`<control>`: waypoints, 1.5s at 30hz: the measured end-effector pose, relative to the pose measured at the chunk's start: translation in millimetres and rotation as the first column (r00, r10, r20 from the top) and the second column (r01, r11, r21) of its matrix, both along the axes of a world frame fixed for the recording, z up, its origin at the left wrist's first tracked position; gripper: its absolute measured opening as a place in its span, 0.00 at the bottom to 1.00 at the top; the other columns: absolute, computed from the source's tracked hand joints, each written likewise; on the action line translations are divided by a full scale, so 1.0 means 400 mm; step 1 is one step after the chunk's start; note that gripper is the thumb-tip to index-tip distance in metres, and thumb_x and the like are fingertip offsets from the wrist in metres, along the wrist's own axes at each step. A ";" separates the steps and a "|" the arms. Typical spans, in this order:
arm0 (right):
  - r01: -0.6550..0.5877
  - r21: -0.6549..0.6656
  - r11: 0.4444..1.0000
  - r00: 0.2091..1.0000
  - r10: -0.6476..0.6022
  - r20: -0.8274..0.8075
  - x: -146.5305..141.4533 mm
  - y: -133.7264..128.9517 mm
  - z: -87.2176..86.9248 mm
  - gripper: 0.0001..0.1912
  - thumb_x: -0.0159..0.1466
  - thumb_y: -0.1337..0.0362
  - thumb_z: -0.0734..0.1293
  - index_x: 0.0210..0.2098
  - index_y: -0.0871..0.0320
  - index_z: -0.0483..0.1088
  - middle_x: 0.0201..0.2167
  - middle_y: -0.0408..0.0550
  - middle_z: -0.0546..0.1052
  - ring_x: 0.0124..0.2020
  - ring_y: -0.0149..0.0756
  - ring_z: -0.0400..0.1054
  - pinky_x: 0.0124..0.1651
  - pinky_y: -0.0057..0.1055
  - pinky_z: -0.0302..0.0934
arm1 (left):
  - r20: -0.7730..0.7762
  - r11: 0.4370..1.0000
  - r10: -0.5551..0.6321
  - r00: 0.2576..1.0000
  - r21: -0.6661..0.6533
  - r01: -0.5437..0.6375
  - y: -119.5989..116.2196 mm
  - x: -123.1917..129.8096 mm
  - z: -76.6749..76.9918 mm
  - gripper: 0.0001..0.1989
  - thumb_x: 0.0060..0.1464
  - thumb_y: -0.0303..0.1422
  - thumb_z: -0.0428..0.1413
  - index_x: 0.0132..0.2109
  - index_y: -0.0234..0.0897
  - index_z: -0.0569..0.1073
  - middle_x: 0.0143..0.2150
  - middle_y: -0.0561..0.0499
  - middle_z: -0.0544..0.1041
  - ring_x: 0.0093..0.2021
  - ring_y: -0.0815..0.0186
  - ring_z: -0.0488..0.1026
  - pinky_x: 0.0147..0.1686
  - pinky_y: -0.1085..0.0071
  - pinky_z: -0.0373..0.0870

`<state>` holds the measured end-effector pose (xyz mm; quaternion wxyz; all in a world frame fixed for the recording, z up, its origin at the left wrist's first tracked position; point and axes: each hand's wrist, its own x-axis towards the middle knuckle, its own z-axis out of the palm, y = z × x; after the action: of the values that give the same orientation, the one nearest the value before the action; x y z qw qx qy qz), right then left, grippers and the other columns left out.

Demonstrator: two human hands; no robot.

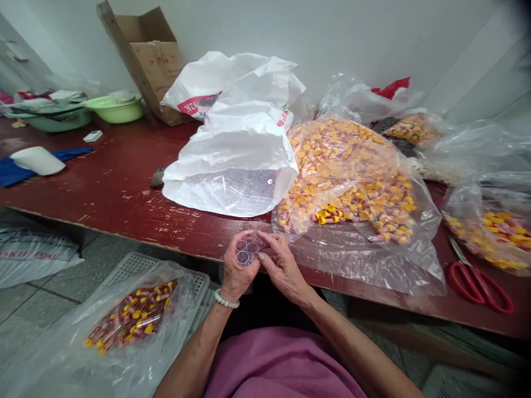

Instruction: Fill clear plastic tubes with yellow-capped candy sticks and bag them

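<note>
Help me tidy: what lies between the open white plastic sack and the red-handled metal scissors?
Head view: a large clear plastic bag of small yellow-and-pink pieces lies between sack and scissors.

Red, seemingly wooden table (124,160) under bags (249,121)

Clear round-rimmed tubes (247,251), bunched side by side; rims facing upward; held between the fingers (271,241).

A mauve garment (277,365) is worn with a pale beaded bracelet (226,299).
</note>
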<state>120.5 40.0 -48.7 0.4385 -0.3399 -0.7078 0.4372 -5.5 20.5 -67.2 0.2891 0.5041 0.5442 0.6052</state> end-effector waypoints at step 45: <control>-0.065 0.413 0.908 0.889 -0.135 0.437 0.217 -0.045 0.040 0.31 0.49 0.45 0.71 0.47 0.54 0.65 0.51 0.54 0.69 0.51 0.45 0.61 0.53 0.43 0.54 | 0.610 0.850 -0.244 0.754 -0.239 0.469 -0.049 0.151 0.029 0.27 0.33 0.20 0.63 0.45 0.36 0.69 0.39 0.50 0.76 0.36 0.64 0.74 0.37 0.69 0.72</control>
<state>207.3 22.1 -32.7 0.3304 -0.3443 -0.8611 0.1758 54.8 0.9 -55.5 0.6384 0.3355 0.4327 0.5410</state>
